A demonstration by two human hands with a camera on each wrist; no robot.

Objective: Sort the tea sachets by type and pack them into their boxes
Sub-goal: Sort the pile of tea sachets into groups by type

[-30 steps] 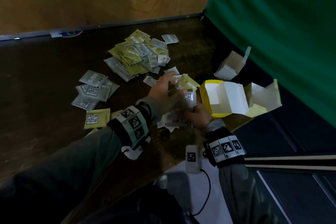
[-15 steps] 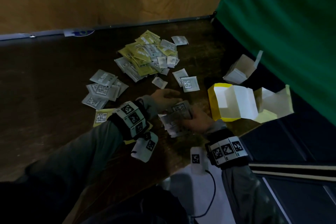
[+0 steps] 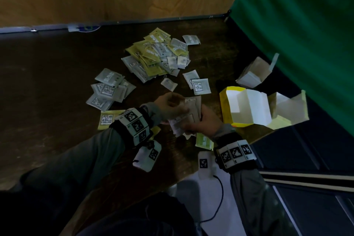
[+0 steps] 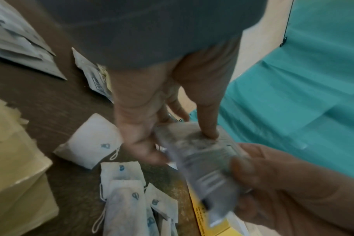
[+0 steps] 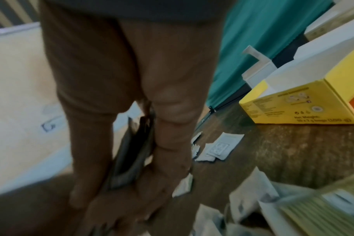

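Observation:
Both hands meet over the table's near edge on a stack of grey sachets (image 3: 192,113). My right hand (image 3: 197,121) grips the stack from below. My left hand (image 3: 178,105) pinches its upper end; in the left wrist view the left hand (image 4: 182,145) has thumb and a finger on the grey stack (image 4: 196,153). In the right wrist view my right hand (image 5: 119,183) holds the stack (image 5: 129,153) edge-on. An open yellow box (image 3: 225,105) stands just right of the hands. A mixed pile of grey and yellow-green sachets (image 3: 157,53) lies farther back.
A group of grey sachets (image 3: 109,90) lies to the left, a yellow-green sachet (image 3: 107,119) beside my left wrist. Two grey sachets (image 3: 199,86) lie beyond the hands. A white box (image 3: 252,76) and a pale box (image 3: 289,107) stand by the green curtain (image 3: 306,25).
My left hand has drawn back from the loose sachets beyond the stack and now pinches the stack held in my right hand. The right hand has stayed put.

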